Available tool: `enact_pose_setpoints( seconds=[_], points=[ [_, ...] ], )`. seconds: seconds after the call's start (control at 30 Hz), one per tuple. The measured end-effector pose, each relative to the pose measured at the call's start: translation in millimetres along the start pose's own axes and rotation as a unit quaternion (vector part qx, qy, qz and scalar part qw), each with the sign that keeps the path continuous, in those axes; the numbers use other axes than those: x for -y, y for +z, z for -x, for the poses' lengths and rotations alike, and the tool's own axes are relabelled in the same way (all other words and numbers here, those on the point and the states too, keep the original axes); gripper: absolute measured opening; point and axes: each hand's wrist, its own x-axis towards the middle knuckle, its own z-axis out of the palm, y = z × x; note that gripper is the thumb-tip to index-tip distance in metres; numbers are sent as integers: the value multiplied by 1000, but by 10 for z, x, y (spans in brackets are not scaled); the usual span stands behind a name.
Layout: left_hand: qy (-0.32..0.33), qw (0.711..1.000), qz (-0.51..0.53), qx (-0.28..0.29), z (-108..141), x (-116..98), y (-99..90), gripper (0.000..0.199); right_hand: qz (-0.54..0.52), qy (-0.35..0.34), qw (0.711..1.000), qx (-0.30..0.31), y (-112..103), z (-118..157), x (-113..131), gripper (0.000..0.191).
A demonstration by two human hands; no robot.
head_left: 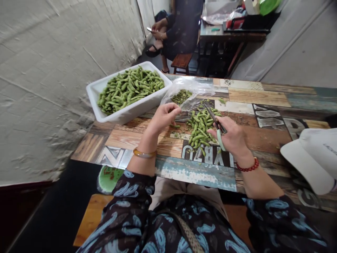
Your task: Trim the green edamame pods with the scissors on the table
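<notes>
My right hand is wrapped round a pair of scissors with a pale green handle, its dark blades pointing away from me over a loose pile of edamame pods on the table. To the left of that pile hovers my left hand, fingers curled and thumb near the fingertips; what they hold, if anything, is hidden. A green pod shows just below those fingers, and I cannot tell whether it is held. Beyond the hands, a clear plastic bag lies with small green trimmings on it.
A white tub heaped with pods stands at the table's left, near the wall. A white cap lies on the wood-patterned table at right. Past the far edge, a person sits with a phone beside another cluttered table.
</notes>
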Motion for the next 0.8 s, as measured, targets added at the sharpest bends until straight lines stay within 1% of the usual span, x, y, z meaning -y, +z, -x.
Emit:
enact_pose_setpoints(
  seconds=[0.03, 0.1, 0.17, 0.23, 0.27, 0.33, 0.4, 0.43, 0.5, 0.57, 0.6, 0.63, 0.67, 0.73, 0.8],
  points=[
    [12, 996, -94, 6, 5, 19, -25, 16, -2, 1, 1000, -2, 1, 0, -3, 44],
    [16, 968, -249, 29, 16, 53, -67, 13, -4, 3, 1000, -5, 5, 1, -15, 45],
    [-11, 938, -339, 72, 27, 77, -103, 10, -2, 3, 1000, -6, 13, 2, -34, 46],
    [-40, 917, -381, 114, 32, 92, -136, 7, 1, 1, 1000, -5, 23, 3, -54, 46],
    [-45, 910, -393, 125, 32, 101, -149, 7, 1, 1, 1000, -5, 28, 3, -62, 47],
    [-39, 902, -411, 125, 21, 124, -163, 8, 0, 3, 1000, -3, 34, 4, -69, 47],
    [-34, 905, -409, 114, 1, 150, -155, 4, -2, 6, 1000, -2, 34, 2, -62, 47],
    [-29, 913, -394, 105, -9, 158, -141, 3, -2, 7, 1000, -1, 31, 0, -54, 48],
    [-5, 942, -324, 86, -23, 157, -96, 5, -1, 8, 1000, -5, 21, -8, -32, 47],
    [23, 977, -198, 78, -17, 133, -32, 11, -7, 8, 1000, -15, 9, -18, -6, 46],
    [25, 989, -120, 81, -7, 116, 3, 15, -13, 8, 1000, -19, 3, -23, 7, 46],
    [15, 995, -40, 86, 7, 99, 40, 19, -18, 9, 1000, -23, -3, -28, 20, 45],
    [-2, 995, 34, 93, 22, 83, 76, 23, -24, 9, 999, -24, -9, -32, 33, 45],
    [-43, 981, 151, 110, 51, 60, 146, 30, -34, 10, 999, -20, -21, -38, 60, 45],
    [-69, 965, 220, 128, 70, 48, 214, 34, -48, 5, 999, -14, -31, -43, 88, 44]
  ],
)
